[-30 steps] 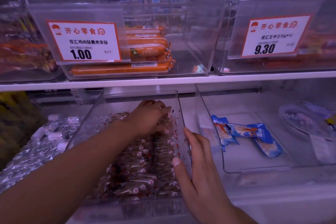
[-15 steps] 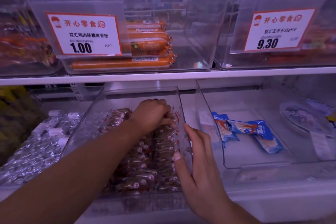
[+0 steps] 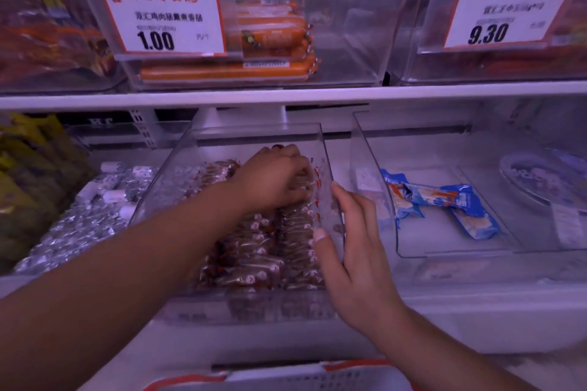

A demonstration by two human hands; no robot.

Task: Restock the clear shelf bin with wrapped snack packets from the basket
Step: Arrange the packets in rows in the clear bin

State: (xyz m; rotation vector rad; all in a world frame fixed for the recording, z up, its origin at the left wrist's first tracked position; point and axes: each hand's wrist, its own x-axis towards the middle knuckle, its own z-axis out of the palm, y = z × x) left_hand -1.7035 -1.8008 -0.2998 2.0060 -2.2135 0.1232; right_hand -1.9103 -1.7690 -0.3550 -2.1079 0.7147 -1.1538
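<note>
The clear shelf bin (image 3: 178, 187) is sitting on the lower shelf, pulled forward and tilting toward the camera, with brown wrapped snack packets (image 3: 254, 251) lying in rows across its floor. The left hand (image 3: 273, 178) is reaching into the far end of the bin, fingers curling down onto the packets there and seeming to pinch one (the fingertips are partly hidden, so the exact hold is hard to read). The right hand (image 3: 352, 251) is gripping the bin's right wall, thumb (image 3: 320, 240) pressing on the inside face and fingers lying straight along the outside. The basket (image 3: 286, 376) is showing only as a white-and-orange rim at the near edge. Just right of the bin, a second clear bin (image 3: 374, 200) is holding blue packets (image 3: 444, 200). On the left, silver-wrapped sweets (image 3: 82, 216) are lying piled. Above, orange sausages (image 3: 228, 71) are stacking behind a 1.00 price tag (image 3: 160, 14); a 9.30 price tag (image 3: 511, 8) is hanging farther right.
</note>
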